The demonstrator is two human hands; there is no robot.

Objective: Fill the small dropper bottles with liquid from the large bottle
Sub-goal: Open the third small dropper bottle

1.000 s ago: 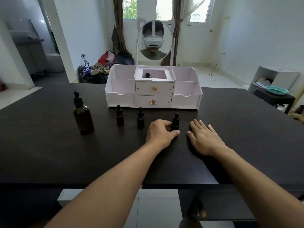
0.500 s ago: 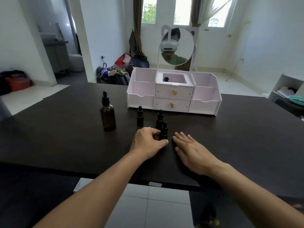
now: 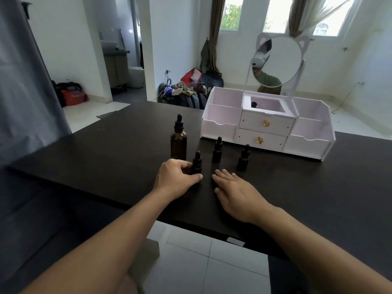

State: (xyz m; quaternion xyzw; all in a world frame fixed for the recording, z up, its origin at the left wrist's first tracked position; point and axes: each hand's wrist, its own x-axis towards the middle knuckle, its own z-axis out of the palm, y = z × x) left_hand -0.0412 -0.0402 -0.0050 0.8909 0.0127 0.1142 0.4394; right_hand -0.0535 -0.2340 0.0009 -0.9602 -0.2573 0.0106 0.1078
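1. Small dropper bottles stand upright and capped on the dark table (image 3: 106, 149): one (image 3: 197, 162) at the near left, a second (image 3: 217, 150) further back, a third (image 3: 243, 158) to the right.
2. Just behind the nearest one stands the large bottle (image 3: 178, 139), amber glass with its black dropper cap on, so judging by the caps no filling has begun.
3. Left hand (image 3: 176, 179) curls round the base of the nearest small bottle, thumb in front, fingers behind it and close to the large bottle.
4. Right hand (image 3: 235, 187) lies flat on the table with fingers straight — holding nothing, just beside the held bottle.
5. Likely trouble: the small bottles are narrow and tall, and the left fingers sit between two of them; a careless pull could knock the large bottle or tip the small one.
6. Opening either cap one-handed risks a spill — the idle right hand would need to steady or unscrew.
7. A white organiser (image 3: 267, 126) with a mirror stands well behind.
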